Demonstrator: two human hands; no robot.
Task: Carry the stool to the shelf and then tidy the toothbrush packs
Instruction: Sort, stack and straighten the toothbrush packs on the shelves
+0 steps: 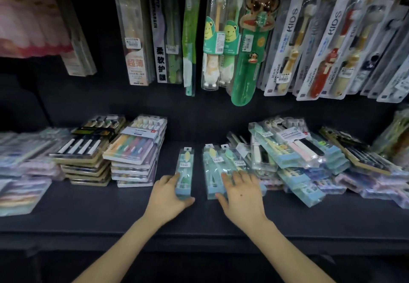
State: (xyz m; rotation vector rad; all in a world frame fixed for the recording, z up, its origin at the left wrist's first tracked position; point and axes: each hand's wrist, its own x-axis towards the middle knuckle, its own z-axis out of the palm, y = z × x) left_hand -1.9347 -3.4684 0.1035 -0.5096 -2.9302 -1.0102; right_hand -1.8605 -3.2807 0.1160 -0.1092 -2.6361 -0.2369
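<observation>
A narrow clear toothbrush pack with a blue base [185, 167] lies on the dark shelf [132, 207]. My left hand [168, 194] grips its near end, fingers at its left edge and thumb under its base. Just right of it lie two or three similar blue packs [212, 165] side by side. My right hand [241, 192] rests flat on their near ends with fingers spread. A loose, untidy heap of blue toothbrush packs [294, 156] spreads to the right. No stool is in view.
Neat stacks of multi-brush packs [135, 150] and black-brush packs [88, 150] stand at the left, with pastel packs [24, 172] further left. Kids' toothbrush packs [287, 39] hang from hooks above the shelf. The shelf's front edge [199, 236] runs across below my wrists.
</observation>
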